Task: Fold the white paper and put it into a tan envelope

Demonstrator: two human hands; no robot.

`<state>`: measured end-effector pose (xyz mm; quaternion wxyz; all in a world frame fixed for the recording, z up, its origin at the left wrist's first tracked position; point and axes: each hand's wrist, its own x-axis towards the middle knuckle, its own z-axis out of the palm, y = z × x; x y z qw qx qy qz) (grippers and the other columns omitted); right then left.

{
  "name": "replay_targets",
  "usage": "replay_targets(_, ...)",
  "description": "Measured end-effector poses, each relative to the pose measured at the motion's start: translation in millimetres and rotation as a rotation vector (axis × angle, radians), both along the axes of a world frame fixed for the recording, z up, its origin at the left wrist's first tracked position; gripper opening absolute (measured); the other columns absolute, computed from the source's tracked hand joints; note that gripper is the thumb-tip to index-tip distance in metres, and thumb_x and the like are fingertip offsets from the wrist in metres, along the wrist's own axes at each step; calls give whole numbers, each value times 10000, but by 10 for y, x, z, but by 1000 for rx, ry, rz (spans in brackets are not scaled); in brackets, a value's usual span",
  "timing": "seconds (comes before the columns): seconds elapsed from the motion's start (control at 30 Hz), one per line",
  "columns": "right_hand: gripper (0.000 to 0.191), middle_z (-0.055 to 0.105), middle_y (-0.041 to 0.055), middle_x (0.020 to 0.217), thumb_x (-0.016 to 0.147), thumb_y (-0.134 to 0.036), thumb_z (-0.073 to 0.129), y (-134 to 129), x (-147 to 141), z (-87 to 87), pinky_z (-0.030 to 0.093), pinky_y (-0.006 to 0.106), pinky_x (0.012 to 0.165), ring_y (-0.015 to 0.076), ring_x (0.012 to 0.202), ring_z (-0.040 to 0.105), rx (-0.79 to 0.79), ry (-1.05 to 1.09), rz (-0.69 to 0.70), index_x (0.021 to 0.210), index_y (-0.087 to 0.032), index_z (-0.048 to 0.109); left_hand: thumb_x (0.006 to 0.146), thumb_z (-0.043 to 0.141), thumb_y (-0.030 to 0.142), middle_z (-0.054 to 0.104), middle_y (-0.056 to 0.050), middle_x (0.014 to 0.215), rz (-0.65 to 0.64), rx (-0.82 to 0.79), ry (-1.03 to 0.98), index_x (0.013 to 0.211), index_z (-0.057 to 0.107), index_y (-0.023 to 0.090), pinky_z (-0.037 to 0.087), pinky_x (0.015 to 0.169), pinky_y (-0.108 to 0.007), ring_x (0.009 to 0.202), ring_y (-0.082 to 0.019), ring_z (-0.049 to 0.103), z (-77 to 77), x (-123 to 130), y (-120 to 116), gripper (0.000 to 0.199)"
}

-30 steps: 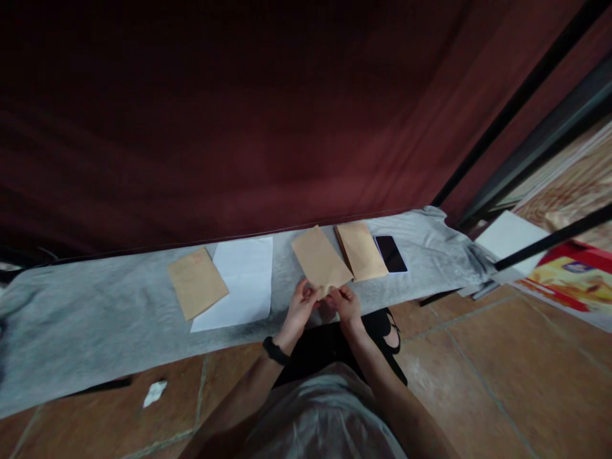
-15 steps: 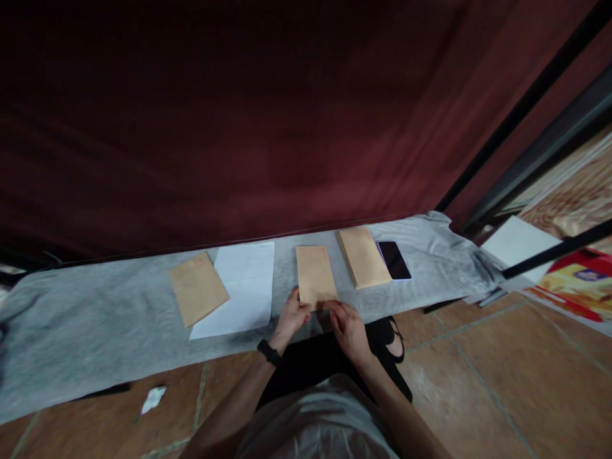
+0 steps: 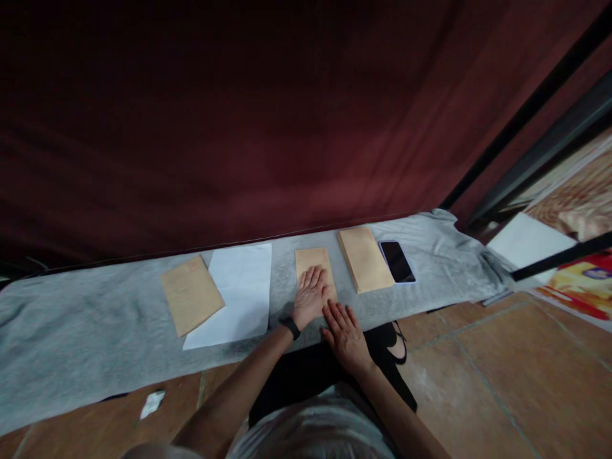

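A flat brown paper envelope (image 3: 310, 257) lies near the front edge of the soft grey tabletop (image 3: 119, 325). The left hand (image 3: 312, 294) spreads flat on it, the right hand (image 3: 348, 338) spreads by its corner.

Passage lies between white sheet (image 3: 241, 287) and left hand (image 3: 312, 296); envelope stack (image 3: 368, 261) and phone (image 3: 398, 261) obstruct rightward reach; red curtain (image 3: 287, 140) bars the rear.

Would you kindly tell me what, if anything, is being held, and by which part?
Nothing is gripped: the left hand lies flat on the middle brown envelope, the right hand at its near edge.
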<state>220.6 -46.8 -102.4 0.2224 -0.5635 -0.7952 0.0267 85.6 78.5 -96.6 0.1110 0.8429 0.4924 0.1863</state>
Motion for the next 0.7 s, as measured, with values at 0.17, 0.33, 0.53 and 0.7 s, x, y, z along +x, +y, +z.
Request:
replay_targets(0.17, 569, 437, 84, 1554, 1032, -337, 461, 5, -9, 25, 328, 496, 1191, 273, 1408, 453, -6, 17, -14, 1571, -238, 308, 993, 367, 300, 399, -100, 1586, -6, 1, 42, 1524, 388, 202, 153, 1237, -517, 1503, -250, 283, -79, 149, 471, 540)
replay_targets(0.33, 556, 431, 73, 1559, 1035, -349, 451, 23, -9, 26, 324, 489, 1194, 269, 1412, 447, -33, 22, -20, 1566, -245, 322, 985, 383, 342, 410, -113, 1577, 46, -3, 31, 1502, 426, 189, 126, 1224, -564, 1504, -288, 270, -60, 252, 759, 541)
replay_targets(0.53, 561, 434, 84, 1556, 1036, -352, 452, 25, 6, 14, 322, 493, 1193, 266, 1415, 443, -29, 22, -4, 1569, -240, 313, 993, 370, 349, 421, -67, 1577, 21, -19, 65, 1507, 424, 253, 88, 1231, -563, 1511, -274, 259, -40, 229, 747, 525)
replay_targets(0.7, 560, 437, 93, 1554, 1036, -346, 455, 20, 10, -10, 330, 503, 1187, 272, 1408, 450, -23, 9, 4, 1565, -223, 319, 1014, 336, 335, 386, -41, 1599, -142, -13, 97, 1528, 385, 253, 113, 1249, -501, 1511, -225, 265, -71, 24, 382, 522)
